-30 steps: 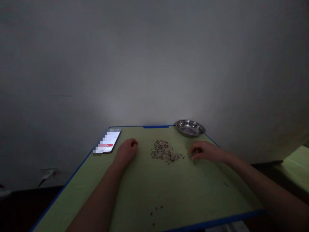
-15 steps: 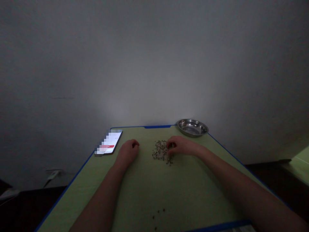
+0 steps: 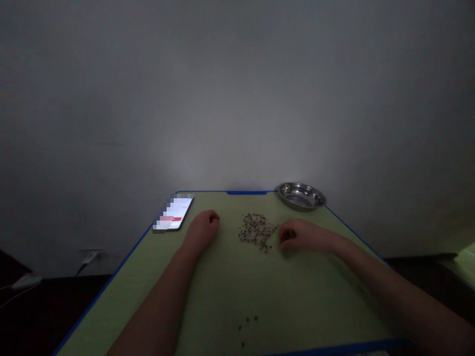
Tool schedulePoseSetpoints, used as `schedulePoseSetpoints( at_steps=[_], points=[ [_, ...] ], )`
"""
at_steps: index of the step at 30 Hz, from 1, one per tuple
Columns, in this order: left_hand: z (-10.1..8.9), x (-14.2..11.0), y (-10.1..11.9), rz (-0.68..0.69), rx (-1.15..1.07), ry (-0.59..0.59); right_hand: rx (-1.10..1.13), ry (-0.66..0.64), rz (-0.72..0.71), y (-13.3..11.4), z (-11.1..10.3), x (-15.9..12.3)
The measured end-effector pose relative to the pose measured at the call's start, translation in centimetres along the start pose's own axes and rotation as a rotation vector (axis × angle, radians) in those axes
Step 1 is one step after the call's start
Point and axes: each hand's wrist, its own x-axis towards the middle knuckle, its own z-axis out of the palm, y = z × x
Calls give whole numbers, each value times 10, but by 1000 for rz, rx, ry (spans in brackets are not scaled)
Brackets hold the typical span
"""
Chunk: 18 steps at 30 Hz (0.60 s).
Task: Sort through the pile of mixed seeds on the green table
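- Grains (image 3: 255,232), pale mixed with dark, lay loosely heaped mid-table, between the hands, seemingly to be in reach of both;
- right hand (image 3: 306,236) at three o'clock from them, fingers curled just beside the edge; whether they grasped a grain, I could not tell;
- left hand (image 3: 202,231) at nine o'clock, fingers bent inward, their contents hidden; perhaps it steadied the body;
- shiny, round metal bowl (image 3: 314,203) at two o'clock, likely set aside for working room;
- flat, glowing phone (image 3: 179,210) near ten o'clock;
- dark specks (image 3: 256,318) at six, on the smooth green, blue-edged table (image 3: 222,291).
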Motion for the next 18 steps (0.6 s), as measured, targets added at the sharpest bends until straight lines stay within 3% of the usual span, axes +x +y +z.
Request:
schedulePoseSetpoints(
  at_steps=[8, 14, 18],
  points=[
    [0, 0, -2, -1, -4, -1, -299, 282, -37, -52, 30, 29],
    [1, 0, -2, -13, -15, 1, -372, 370, 67, -51, 30, 58],
    [2, 0, -2, -10, -18, 1, -355, 351, 70, -44, 24, 59]
  ],
)
